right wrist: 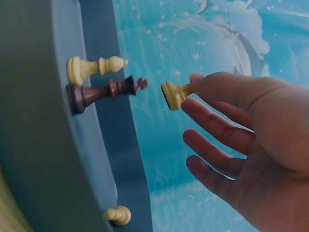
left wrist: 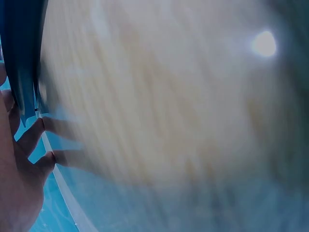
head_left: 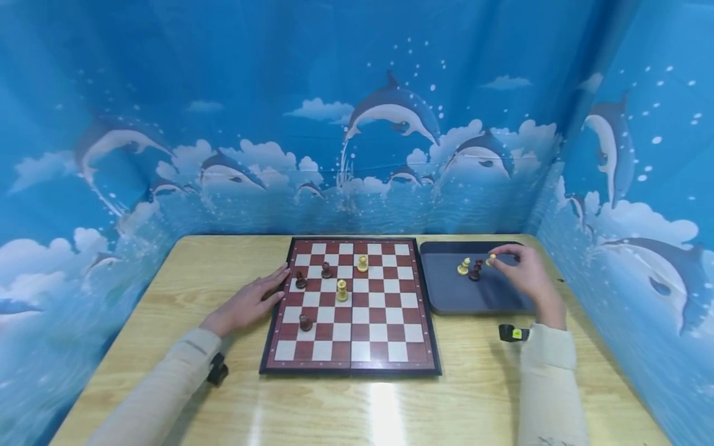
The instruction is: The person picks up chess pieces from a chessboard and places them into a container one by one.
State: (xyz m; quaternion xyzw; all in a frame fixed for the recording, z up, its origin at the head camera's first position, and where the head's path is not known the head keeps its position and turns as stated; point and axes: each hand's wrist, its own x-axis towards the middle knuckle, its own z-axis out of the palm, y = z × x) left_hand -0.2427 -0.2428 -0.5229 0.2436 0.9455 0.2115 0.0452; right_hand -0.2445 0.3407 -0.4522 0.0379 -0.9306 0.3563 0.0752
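Observation:
My right hand (head_left: 524,269) is raised over the grey tray (head_left: 446,300) at the board's right. Between thumb and index finger it pinches a cream chess piece (right wrist: 175,94) by its upper part; the fingers cover the top. Standing in the tray are a cream bishop (right wrist: 94,68) and a dark king (right wrist: 104,93), side by side. The right wrist view also has a cream pawn (right wrist: 119,215) there. My left hand (head_left: 248,305) lies with fingers extended, its tips at the left rim of the chessboard (head_left: 377,334).
On the board stand a cream rook (head_left: 342,290), another cream piece (head_left: 362,264) and three dark pieces: one at the left (head_left: 300,280), one farther back (head_left: 326,270), one nearer me (head_left: 305,322). Dolphin-print curtains (head_left: 357,155) surround the wooden table (head_left: 312,409).

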